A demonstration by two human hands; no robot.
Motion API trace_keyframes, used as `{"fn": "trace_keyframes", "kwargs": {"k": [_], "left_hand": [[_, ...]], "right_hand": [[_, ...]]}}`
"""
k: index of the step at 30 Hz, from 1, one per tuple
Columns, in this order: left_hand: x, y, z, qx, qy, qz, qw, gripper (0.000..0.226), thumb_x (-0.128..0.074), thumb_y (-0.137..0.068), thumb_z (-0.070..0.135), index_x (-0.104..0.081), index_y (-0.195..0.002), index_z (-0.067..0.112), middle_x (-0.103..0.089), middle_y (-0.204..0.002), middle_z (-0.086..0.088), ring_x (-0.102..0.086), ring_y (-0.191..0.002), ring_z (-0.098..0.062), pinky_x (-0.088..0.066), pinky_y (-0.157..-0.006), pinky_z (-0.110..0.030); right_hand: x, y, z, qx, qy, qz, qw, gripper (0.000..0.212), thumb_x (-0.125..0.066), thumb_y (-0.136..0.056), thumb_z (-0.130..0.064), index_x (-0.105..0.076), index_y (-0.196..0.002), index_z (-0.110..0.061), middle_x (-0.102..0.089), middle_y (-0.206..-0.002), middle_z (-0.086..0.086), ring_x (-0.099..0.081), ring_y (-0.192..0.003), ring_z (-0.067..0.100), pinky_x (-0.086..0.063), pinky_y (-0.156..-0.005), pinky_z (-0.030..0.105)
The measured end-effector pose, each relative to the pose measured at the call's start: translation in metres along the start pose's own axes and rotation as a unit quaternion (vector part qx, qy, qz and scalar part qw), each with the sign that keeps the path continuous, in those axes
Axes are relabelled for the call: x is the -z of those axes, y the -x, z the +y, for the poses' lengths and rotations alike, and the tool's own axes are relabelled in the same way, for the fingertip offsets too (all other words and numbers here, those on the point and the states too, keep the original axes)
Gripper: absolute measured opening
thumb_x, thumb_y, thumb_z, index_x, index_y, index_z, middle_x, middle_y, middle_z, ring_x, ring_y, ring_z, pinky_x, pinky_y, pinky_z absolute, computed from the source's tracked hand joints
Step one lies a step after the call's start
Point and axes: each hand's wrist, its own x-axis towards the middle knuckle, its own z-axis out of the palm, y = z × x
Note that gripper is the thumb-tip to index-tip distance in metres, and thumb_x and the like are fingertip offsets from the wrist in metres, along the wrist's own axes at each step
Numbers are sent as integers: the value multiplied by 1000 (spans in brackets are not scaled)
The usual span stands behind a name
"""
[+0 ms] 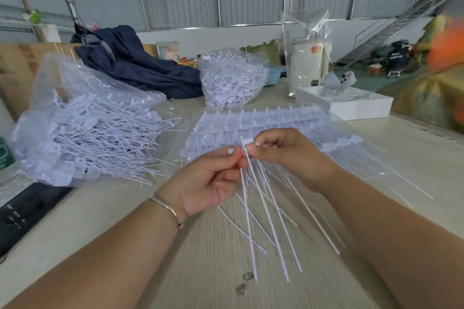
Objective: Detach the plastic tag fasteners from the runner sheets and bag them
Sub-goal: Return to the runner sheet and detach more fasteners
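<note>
While your two hands meet above the middle of the bench (pixel 206 271), each pinches the head end of the same small bunch of white tag fasteners (pixel 263 211). Your left hand (pixel 209 180), with a thin bangle (pixel 167 208) at the wrist, has thumb and fingertips curled round the stems just below a small white tab. Your right hand (pixel 288 153) comes in from the other side and nips the top of one fastener between thumb and forefinger, its other fingers curled under. The two hands touch, or nearly touch, at the fingertips. The long thin tails of the bunch fan down and toward you over the wood-grain surface.

Just behind your hands lies a stack of runner sheets (pixel 263 120) on clear plastic, their rows of heads in lines and their tails pointing toward you. To your left, an open clear bag (pixel 75 128) lies on its side, heaped with loose fasteners whose tails stick out of its mouth. Farther back, another clear bag of fasteners (pixel 233 78) stands just beside a dark blue cloth bundle (pixel 135 63). To the right of the runner sheets sits a flat white box (pixel 351 105).
</note>
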Motion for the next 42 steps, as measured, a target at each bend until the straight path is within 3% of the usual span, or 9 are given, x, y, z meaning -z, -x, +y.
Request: {"fn": "trace_keyframes", "kwargs": {"k": [7,10,13,17,25,28,31,35,42], "left_hand": [[1,-3,3,-49,-65,79,994,6,-65,-79,16,-64,-77,10,-66,-74,-6,-63,-69,-16,-52,-70,-30],[2,-3,6,-51,-42,109,992,10,-60,-86,10,-62,-77,5,-68,-75,-12,-68,-63,-18,-58,-60,-29],[6,-3,8,-16,-70,148,986,8,-57,-91,8,-58,-84,5,-59,-67,-8,-47,-42,-8,-45,-40,-17],[14,-4,9,10,-120,188,975,9,-56,-93,5,-55,-84,8,-50,-60,-3,-31,-38,-4,-23,-33,-12],[16,-6,6,-12,-256,222,941,36,-69,-86,13,-57,-53,22,-29,-50,7,-20,-37,-6,-13,-33,-16],[9,-6,4,-43,-368,254,893,39,-79,-69,19,-47,-47,22,-30,-53,2,-23,-41,-12,-16,-40,-19],[1,-8,-1,-103,-530,277,795,32,-80,-66,22,-58,-57,3,-37,-57,-2,-33,-50,-13,-23,-47,-24],[-6,-13,-8,-198,-638,295,683,39,-70,-75,18,-38,-53,10,-29,-52,2,-27,-49,-12,-20,-47,-26],[-2,-17,2,-219,-698,322,601,27,-61,-84,17,-51,-63,3,-48,-58,-7,-41,-53,-17,-29,-49,-30]], "right_hand": [[7,-4,4,13,102,85,991,42,-74,-76,-46,-70,-73,-4,-59,-65,8,-51,-65,7,-40,-68,15],[6,-5,12,5,177,113,978,32,-71,-83,-45,-68,-60,-23,-43,-45,-13,-39,-47,1,-32,-56,13],[5,-3,20,-14,183,111,977,25,-70,-85,-42,-71,-61,-36,-45,-41,-14,-42,-42,5,-33,-52,18],[4,-3,20,-52,30,128,990,5,-77,-81,-18,-80,-85,-20,-77,-86,-3,-72,-84,8,-52,-70,16],[11,-3,15,-120,34,83,989,8,-79,-77,-14,-80,-84,-12,-75,-78,-1,-68,-74,3,-48,-68,10],[12,-5,12,-131,61,72,987,7,-78,-74,-10,-79,-81,-8,-70,-64,2,-60,-61,0,-44,-56,8],[9,-5,12,-146,96,75,982,4,-78,-71,-8,-78,-74,-8,-72,-78,13,-62,-70,6,-47,-62,13],[7,-8,13,-142,121,103,977,4,-75,-67,-8,-74,-64,-5,-60,-73,30,-53,-69,20,-44,-67,27],[1,-12,11,-114,111,153,976,12,-72,-64,-6,-67,-61,5,-49,-63,27,-42,-60,21,-37,-59,26]]}}
